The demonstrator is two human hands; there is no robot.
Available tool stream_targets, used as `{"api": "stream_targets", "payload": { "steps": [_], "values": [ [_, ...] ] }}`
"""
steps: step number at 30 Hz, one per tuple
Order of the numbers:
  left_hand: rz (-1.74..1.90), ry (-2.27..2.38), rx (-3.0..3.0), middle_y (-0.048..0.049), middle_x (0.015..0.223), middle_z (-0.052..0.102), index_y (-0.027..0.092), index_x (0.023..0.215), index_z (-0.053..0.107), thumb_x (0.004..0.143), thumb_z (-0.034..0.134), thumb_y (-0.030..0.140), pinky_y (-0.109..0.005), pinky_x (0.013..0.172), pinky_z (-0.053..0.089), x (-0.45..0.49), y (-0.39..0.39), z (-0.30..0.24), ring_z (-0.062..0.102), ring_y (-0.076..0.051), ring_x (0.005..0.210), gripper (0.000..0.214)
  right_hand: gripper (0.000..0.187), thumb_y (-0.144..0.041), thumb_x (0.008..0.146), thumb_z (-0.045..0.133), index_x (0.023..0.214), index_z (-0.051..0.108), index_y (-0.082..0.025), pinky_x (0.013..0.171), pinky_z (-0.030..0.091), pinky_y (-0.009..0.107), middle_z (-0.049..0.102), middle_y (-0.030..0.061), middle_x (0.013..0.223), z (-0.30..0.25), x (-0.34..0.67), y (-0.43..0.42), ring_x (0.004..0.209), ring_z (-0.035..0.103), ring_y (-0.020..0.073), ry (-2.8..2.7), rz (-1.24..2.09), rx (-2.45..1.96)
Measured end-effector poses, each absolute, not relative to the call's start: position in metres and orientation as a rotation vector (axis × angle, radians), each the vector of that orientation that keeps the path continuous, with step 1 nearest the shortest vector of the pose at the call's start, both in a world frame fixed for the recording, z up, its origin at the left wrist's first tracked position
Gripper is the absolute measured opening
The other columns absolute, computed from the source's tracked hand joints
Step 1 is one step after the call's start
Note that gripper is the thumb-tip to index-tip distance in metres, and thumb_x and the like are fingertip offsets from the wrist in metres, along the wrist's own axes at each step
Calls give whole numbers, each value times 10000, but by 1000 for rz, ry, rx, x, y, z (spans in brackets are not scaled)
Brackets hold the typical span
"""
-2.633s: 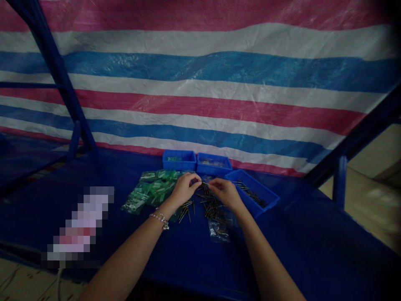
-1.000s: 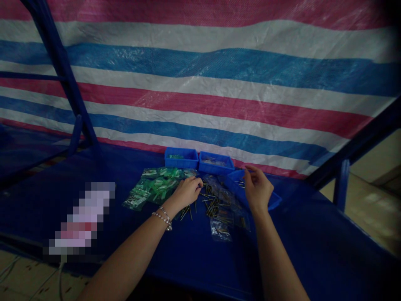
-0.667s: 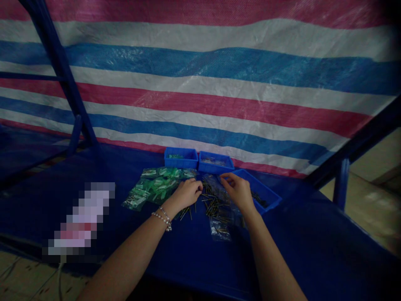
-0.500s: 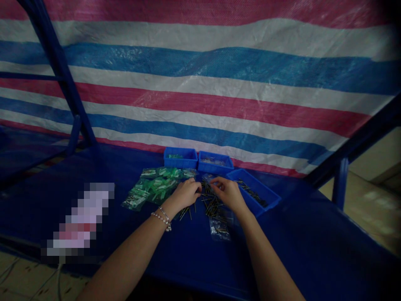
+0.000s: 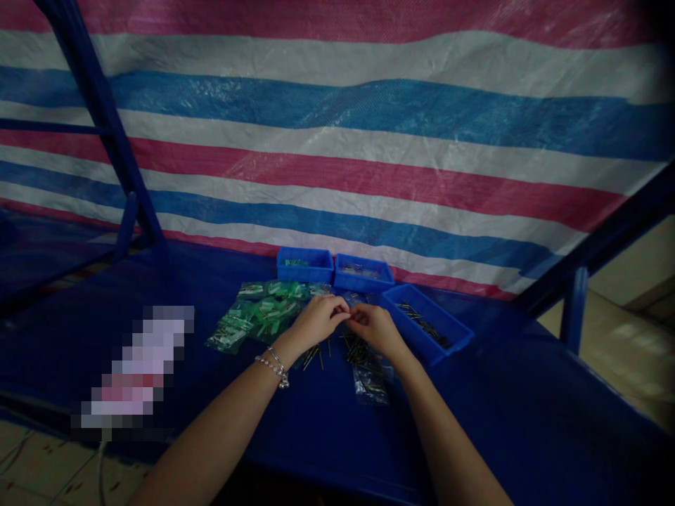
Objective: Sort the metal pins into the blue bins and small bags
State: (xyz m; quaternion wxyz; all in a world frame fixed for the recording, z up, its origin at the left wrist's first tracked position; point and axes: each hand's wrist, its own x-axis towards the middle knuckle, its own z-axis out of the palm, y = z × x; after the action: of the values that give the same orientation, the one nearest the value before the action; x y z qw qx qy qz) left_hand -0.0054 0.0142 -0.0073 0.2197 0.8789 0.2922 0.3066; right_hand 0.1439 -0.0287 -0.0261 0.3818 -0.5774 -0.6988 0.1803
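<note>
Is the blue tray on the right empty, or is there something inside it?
Not empty: thin metal pins lie loose inside the blue plastic tray.

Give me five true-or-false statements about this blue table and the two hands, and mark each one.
1. The left hand wears a bracelet at the wrist. True.
2. The right hand lies inside a blue bin. False: it is over the loose metal pins, outside the long blue plastic bin.
3. Plastic bags of green parts lie beyond and to the left of the left hand. True.
4. The backdrop is a plain white sheet. False: it is a tarp striped in pink, white and blue.
5. A clear plastic bag lies at the near edge of the pins on the blue table. True.
</note>
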Motion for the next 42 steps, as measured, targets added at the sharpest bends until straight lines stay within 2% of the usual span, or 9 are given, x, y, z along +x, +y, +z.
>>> {"api": "stream_targets", "payload": {
  "steps": [5, 12, 19, 24, 29, 34, 42],
  "values": [
    [888, 822, 2363, 4, 624, 549, 155, 728, 615, 733, 581, 184, -220, 609, 376, -4, 11, -3, 495, -108, 607, 45, 129, -276, 678, 552, 706, 593, -157, 514, 406, 220, 614, 17, 620, -28, 143, -27, 556, 546, 135, -1706, 613, -1412],
    [958, 862, 2298, -24, 799, 560, 148, 846, 566, 757, 549, 249, -229, 626, 394, -4, 13, -6, 487, -104, 645, 135, 261, -388, 636, 605, 729, 588, -145, 511, 424, 236, 610, 28, 629, -28, 146, -24, 546, 544, 134, -1454, 844, -1237],
    [795, 839, 2394, -21, 699, 544, 134, 750, 577, 794, 486, 201, -231, 610, 373, -4, 16, -14, 487, -118, 651, 121, 357, -460, 586, 634, 765, 594, -153, 416, 359, 204, 601, 23, 657, -17, 142, -28, 513, 498, 109, -1276, 887, -1244],
    [769, 841, 2366, -9, 655, 532, 128, 704, 578, 795, 473, 194, -212, 557, 340, -3, 18, -16, 474, -108, 609, 154, 349, -437, 600, 630, 799, 599, -153, 408, 329, 193, 601, 26, 687, -13, 140, -31, 512, 477, 95, -1259, 920, -1223],
    [890, 895, 2325, -19, 713, 547, 132, 743, 588, 780, 486, 191, -224, 607, 361, -5, 21, -15, 487, -120, 663, 124, 377, -452, 619, 606, 836, 603, -143, 420, 333, 201, 601, 30, 666, -17, 144, -29, 500, 476, 100, -1280, 884, -1274],
    [1070, 932, 2306, -22, 726, 537, 131, 721, 571, 783, 480, 190, -239, 657, 369, -6, 24, -13, 481, -122, 687, 125, 367, -470, 702, 518, 793, 604, -125, 456, 356, 216, 597, 35, 635, -27, 150, -24, 483, 463, 99, -1437, 763, -1301],
    [1091, 911, 2287, -18, 739, 528, 131, 720, 574, 763, 494, 171, -225, 640, 379, -6, 23, -12, 479, -113, 676, 99, 355, -466, 772, 435, 756, 572, -138, 448, 359, 209, 571, 20, 594, -27, 152, -24, 474, 466, 102, -1522, 698, -1316]
  ]
}}
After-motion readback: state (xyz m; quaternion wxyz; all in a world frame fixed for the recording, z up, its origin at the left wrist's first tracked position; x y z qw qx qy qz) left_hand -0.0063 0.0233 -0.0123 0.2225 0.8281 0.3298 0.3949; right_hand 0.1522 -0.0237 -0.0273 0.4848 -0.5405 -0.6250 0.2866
